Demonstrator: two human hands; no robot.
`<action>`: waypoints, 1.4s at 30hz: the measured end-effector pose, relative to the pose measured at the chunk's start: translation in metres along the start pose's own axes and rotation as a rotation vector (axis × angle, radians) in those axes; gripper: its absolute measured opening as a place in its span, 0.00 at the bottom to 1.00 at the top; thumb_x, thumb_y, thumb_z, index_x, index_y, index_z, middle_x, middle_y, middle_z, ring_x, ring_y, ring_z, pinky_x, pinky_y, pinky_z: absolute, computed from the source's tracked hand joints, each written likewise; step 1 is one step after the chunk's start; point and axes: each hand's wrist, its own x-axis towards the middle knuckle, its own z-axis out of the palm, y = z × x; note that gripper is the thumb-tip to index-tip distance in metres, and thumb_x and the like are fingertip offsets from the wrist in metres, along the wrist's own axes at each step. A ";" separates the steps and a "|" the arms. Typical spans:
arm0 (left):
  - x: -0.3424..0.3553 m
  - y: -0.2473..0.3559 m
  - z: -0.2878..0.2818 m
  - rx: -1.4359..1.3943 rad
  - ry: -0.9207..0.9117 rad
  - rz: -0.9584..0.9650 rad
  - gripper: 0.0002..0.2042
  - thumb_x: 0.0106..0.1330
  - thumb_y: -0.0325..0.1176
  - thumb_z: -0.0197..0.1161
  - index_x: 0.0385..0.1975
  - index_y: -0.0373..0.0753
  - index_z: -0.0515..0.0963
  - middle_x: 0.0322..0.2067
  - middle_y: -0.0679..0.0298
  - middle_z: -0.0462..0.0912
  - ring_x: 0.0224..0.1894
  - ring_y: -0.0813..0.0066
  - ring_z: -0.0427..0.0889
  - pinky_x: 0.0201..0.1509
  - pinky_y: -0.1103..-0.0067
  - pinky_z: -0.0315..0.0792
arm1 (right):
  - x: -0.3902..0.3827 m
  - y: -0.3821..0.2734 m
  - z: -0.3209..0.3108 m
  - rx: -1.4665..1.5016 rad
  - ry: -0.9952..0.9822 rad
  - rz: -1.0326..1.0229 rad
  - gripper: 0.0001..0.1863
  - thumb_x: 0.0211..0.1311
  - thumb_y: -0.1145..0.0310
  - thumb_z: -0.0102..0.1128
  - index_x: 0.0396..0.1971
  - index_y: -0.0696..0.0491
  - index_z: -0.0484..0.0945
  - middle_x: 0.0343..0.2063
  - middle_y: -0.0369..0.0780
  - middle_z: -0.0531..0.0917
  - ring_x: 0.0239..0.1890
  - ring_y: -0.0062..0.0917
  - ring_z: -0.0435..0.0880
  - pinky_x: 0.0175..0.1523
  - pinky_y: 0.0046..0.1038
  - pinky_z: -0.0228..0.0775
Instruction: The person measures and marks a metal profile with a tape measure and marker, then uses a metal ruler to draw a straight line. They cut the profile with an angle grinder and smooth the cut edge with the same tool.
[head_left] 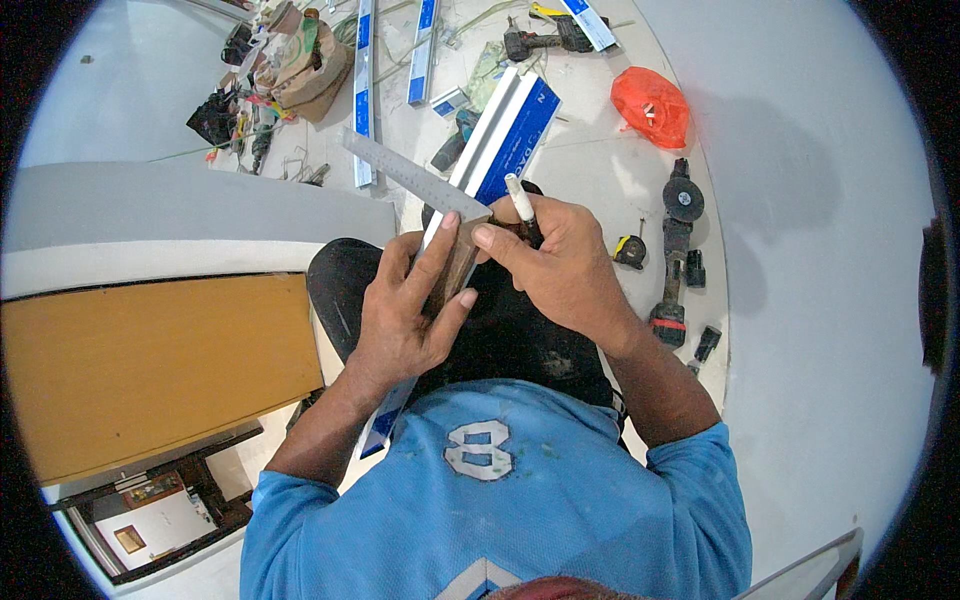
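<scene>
A long metal profile with blue film [515, 140] slants across my lap, its far end pointing away and its near end beside my left forearm. Against it lies a try square, with its steel blade [400, 178] reaching to the left and its wooden stock [455, 268] along the profile. My left hand [405, 310] is closed around the stock, pressing it to the profile. In my right hand [565, 260] is a marker pen with a white end [519, 198] and a dark body. The right thumb lies close to the square's corner; the fingers behind it are partly hidden.
On the floor to the right are an angle grinder [678, 220], a tape measure [630, 251] and a red plastic bag [650, 105]. Ahead lie cordless drills [545, 40], more blue-filmed profiles [363, 90] and a stuffed sack [310, 75]. A wooden panel [160, 370] stands at left.
</scene>
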 end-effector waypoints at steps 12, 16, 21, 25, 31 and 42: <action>0.005 0.006 -0.003 -0.010 -0.047 -0.038 0.39 0.73 0.36 0.68 0.85 0.45 0.63 0.54 0.43 0.75 0.49 0.51 0.84 0.52 0.62 0.84 | 0.001 0.003 0.000 0.103 0.017 -0.014 0.15 0.75 0.60 0.69 0.45 0.59 0.88 0.35 0.51 0.92 0.38 0.42 0.94 0.47 0.41 0.82; 0.008 0.004 -0.006 -0.076 -0.059 -0.035 0.39 0.71 0.34 0.66 0.84 0.43 0.65 0.52 0.45 0.75 0.48 0.53 0.81 0.54 0.64 0.81 | 0.000 0.004 0.000 0.087 0.033 -0.031 0.15 0.75 0.61 0.69 0.45 0.59 0.88 0.34 0.51 0.92 0.38 0.42 0.94 0.46 0.41 0.83; 0.007 0.004 -0.003 -0.060 -0.050 -0.031 0.38 0.72 0.34 0.65 0.84 0.43 0.64 0.51 0.46 0.75 0.48 0.54 0.81 0.53 0.64 0.82 | 0.000 0.003 -0.001 0.112 0.020 -0.017 0.14 0.75 0.62 0.69 0.45 0.59 0.88 0.34 0.52 0.92 0.37 0.42 0.94 0.45 0.41 0.83; 0.007 0.003 -0.003 -0.046 -0.045 -0.026 0.38 0.73 0.34 0.64 0.85 0.43 0.64 0.51 0.45 0.75 0.47 0.54 0.82 0.52 0.63 0.83 | 0.000 0.005 -0.001 0.105 0.019 -0.013 0.14 0.75 0.62 0.69 0.45 0.59 0.87 0.33 0.52 0.91 0.36 0.42 0.94 0.44 0.41 0.82; 0.006 0.004 -0.003 -0.031 -0.051 -0.034 0.38 0.73 0.34 0.64 0.85 0.43 0.63 0.51 0.44 0.75 0.48 0.52 0.83 0.52 0.62 0.83 | 0.001 0.004 -0.002 0.111 -0.015 0.029 0.14 0.76 0.61 0.69 0.45 0.58 0.88 0.33 0.51 0.92 0.36 0.41 0.93 0.44 0.40 0.82; 0.007 0.005 -0.004 -0.016 -0.034 -0.010 0.37 0.74 0.34 0.63 0.84 0.40 0.64 0.49 0.43 0.75 0.45 0.49 0.84 0.51 0.60 0.84 | 0.013 -0.019 -0.043 0.155 0.389 -0.401 0.17 0.85 0.58 0.60 0.46 0.59 0.87 0.30 0.39 0.87 0.34 0.20 0.83 0.43 0.29 0.78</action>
